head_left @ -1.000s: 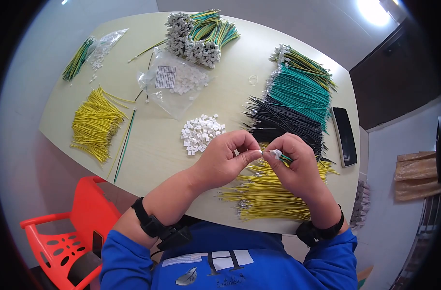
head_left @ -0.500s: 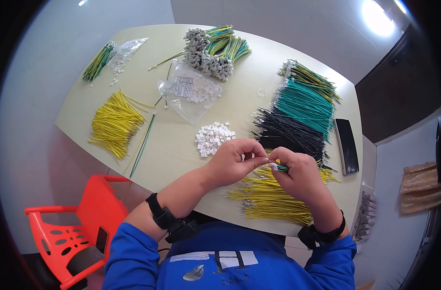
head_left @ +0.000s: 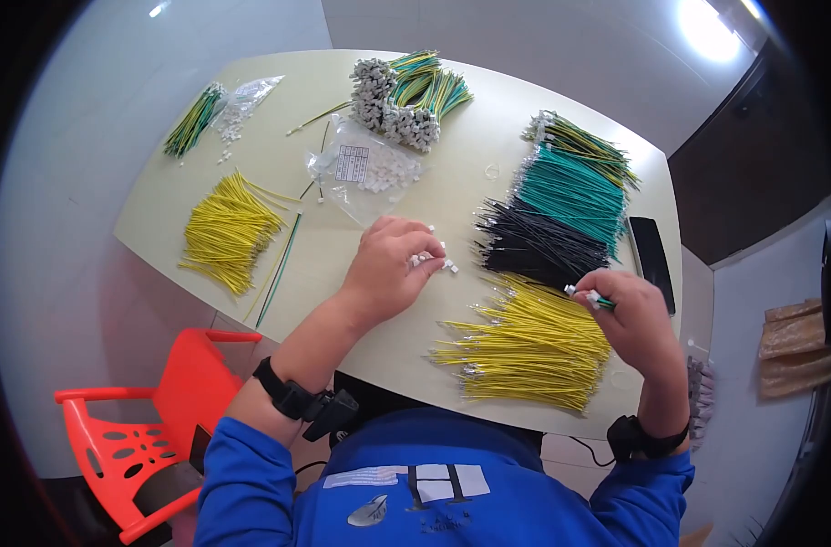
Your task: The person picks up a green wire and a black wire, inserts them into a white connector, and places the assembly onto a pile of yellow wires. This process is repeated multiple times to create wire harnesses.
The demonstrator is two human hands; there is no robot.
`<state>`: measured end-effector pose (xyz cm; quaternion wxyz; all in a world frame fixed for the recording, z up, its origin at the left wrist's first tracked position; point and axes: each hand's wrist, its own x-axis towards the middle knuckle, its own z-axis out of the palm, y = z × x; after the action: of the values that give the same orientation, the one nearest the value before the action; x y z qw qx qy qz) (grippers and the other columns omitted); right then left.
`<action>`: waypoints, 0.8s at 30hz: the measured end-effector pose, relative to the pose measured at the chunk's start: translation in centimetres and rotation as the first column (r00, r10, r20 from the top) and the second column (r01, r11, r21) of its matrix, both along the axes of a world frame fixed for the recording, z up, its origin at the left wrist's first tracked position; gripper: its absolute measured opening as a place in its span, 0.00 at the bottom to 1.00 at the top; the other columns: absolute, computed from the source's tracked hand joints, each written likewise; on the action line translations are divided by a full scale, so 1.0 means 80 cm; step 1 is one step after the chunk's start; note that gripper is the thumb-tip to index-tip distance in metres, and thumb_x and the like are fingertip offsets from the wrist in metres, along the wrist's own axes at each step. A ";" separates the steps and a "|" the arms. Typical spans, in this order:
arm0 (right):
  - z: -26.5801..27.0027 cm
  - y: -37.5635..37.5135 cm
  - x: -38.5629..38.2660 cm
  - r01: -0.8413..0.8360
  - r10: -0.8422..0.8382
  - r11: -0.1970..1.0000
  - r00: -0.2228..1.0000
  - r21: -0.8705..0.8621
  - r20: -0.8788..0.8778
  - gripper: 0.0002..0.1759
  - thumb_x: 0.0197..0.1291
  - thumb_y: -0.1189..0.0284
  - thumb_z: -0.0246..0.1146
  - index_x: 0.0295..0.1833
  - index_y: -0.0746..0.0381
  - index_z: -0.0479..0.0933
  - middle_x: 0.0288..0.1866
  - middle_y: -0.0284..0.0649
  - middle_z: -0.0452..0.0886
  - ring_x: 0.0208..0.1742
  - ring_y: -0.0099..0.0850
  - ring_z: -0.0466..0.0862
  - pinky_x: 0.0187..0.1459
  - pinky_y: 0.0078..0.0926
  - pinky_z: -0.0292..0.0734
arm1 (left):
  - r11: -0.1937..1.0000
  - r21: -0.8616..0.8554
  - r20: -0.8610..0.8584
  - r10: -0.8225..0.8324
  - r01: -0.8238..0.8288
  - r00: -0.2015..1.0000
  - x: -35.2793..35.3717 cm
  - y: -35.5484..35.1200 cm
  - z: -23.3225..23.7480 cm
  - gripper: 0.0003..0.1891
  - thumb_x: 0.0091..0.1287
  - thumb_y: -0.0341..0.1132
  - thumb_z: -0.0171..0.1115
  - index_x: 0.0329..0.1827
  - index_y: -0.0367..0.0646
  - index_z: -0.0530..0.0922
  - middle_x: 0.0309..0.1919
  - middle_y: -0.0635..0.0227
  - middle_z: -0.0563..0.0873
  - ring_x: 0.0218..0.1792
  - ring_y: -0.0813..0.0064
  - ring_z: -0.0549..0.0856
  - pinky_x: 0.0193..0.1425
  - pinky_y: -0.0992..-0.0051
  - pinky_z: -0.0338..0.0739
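Over the pile of small white connector housings (head_left: 451, 267) my left hand (head_left: 393, 264) is lowered, thumb and forefinger pinched at one of the housings. The hand covers most of the pile. To the right, my right hand (head_left: 636, 314) is closed around a few green wires (head_left: 605, 303) with white connectors at their ends; one white connector (head_left: 570, 290) sticks out past the fingertips. Below that hand lies a bundle of yellow wires (head_left: 525, 351) with metal terminals, and black wires (head_left: 538, 244) lie just beyond.
Green wires (head_left: 570, 196) and a finished-looking wire bundle (head_left: 584, 146) lie at the back right, near a phone (head_left: 651, 264). A labelled plastic bag (head_left: 361, 169), connectored harnesses (head_left: 402, 105) and more yellow wires (head_left: 229, 232) occupy the left and back. A red chair (head_left: 151, 410) stands at left.
My hands have parted from their meeting point above the yellow wires. The left moved left onto the white housings; the right moved right, still holding the green wires.
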<state>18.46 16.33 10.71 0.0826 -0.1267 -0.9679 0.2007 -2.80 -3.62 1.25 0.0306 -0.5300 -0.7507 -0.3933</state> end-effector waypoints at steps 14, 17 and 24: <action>-0.066 -0.023 0.006 0.117 -0.121 0.965 0.993 -0.236 -0.002 0.07 0.55 0.69 0.67 0.34 0.62 0.79 0.29 0.38 0.78 0.31 0.33 0.77 0.31 0.28 0.70 | 1.000 -0.011 -0.016 -0.026 0.026 1.000 0.021 0.025 -0.010 0.06 0.56 0.32 0.68 0.32 0.44 0.79 0.37 0.70 0.82 0.46 0.68 0.77 0.55 0.68 0.66; -0.076 -0.020 -0.003 0.147 -0.164 0.962 0.985 -0.232 -0.056 0.09 0.56 0.66 0.66 0.35 0.60 0.79 0.30 0.38 0.77 0.30 0.35 0.79 0.32 0.31 0.73 | 0.998 0.048 0.135 -0.054 0.048 0.989 0.030 0.029 -0.004 0.06 0.58 0.32 0.67 0.33 0.43 0.79 0.35 0.70 0.82 0.43 0.71 0.79 0.52 0.71 0.69; -0.084 -0.018 -0.014 0.162 -0.177 0.976 0.979 -0.142 -0.099 0.11 0.56 0.63 0.66 0.38 0.59 0.80 0.34 0.37 0.78 0.34 0.38 0.80 0.36 0.34 0.75 | 0.976 0.206 0.466 -0.158 0.067 0.871 0.062 0.053 -0.014 0.04 0.60 0.30 0.66 0.35 0.43 0.79 0.32 0.69 0.83 0.36 0.74 0.80 0.39 0.76 0.72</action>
<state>17.32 14.88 4.00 0.1446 -0.2028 -0.9318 0.2639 2.16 0.59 0.15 -0.1306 -0.4540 -0.6632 -0.5805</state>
